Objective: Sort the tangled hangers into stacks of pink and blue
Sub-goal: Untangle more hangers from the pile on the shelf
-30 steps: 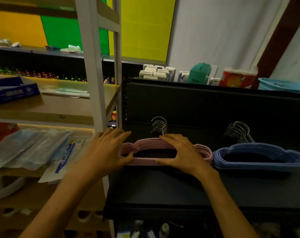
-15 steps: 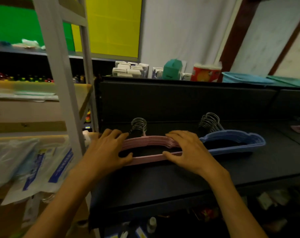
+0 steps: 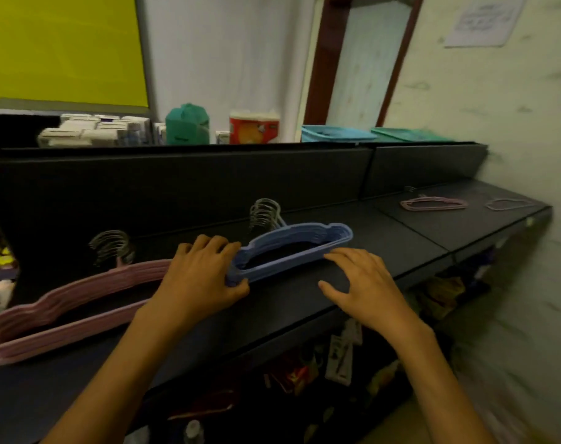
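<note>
Squaring up the stacks appears to be the step in hand, taking the blue stack [image 3: 292,248] on the black shelf [image 3: 401,245] as the reference point. Left of the blue stack, and just beside it, lies the pink stack [image 3: 67,302], flat, with its wire hooks toward the back panel. My left hand [image 3: 202,277] rests at the left end of the blue stack, fingers curled over the rim and thumb under the corner, gripping it lightly. My right hand [image 3: 362,286] lies in front of the right end of the blue stack, spread and holding nothing; its fingertips look to touch the lower bar, though I cannot be sure. Well to the right of the blue stack, two loose pink hangers [image 3: 433,203] remain unsorted. I judge the next move calls for fetching them across to the pink stack.
</note>
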The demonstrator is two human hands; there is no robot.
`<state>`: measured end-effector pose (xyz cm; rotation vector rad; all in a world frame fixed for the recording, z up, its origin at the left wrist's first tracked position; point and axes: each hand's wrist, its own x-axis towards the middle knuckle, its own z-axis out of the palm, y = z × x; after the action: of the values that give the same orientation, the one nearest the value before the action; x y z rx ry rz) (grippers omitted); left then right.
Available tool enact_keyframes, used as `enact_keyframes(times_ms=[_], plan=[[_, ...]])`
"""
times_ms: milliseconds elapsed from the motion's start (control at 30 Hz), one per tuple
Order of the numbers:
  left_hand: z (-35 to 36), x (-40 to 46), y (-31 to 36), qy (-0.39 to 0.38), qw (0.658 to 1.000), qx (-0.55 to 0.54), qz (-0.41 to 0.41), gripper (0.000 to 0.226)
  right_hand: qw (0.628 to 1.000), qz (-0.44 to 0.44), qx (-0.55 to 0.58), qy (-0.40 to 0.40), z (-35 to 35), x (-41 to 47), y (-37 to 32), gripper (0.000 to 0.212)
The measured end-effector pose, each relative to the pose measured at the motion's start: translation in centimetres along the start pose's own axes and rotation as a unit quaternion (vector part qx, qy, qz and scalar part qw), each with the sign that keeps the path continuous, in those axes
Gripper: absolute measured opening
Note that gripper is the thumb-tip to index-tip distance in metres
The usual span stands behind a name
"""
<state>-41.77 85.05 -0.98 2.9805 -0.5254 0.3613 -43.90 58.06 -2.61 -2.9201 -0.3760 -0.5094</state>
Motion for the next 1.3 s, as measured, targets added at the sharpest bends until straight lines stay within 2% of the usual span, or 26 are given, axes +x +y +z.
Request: enact_keyframes(times_ms=[267,633,1000,1100,1300], plan=[[2.4,7.8,14.2,0.028,0.997,-0.02,0.067,0.073,0.998,0.06,-0.02,0.016,-3.0,-4.2,15.6,0.056],[7.1,17.8,30.6,0.008,0.989,-0.047,0.141,0.074,0.99,0.137,-0.032,0.014,-4.8,-8.8,34.0,0.059],[13.0,30.3,40.6,-0.022,0.984,-0.056,0.168,0.075,0.984,0.177,-0.034,-0.001,-3.0,-6.8,48.5,0.058],[14.5,34.6,42.8,-0.023,0.985,-0.058,0.16,0.075,0.984,0.173,-0.042,-0.004,-2.9,-4.3,53.1,0.064],[15.9,43.7,45.6,-0.036,0.991,-0.052,0.117,0.076,0.988,0.153,-0.024,-0.014,-3.0,3.2,60.9,0.057]])
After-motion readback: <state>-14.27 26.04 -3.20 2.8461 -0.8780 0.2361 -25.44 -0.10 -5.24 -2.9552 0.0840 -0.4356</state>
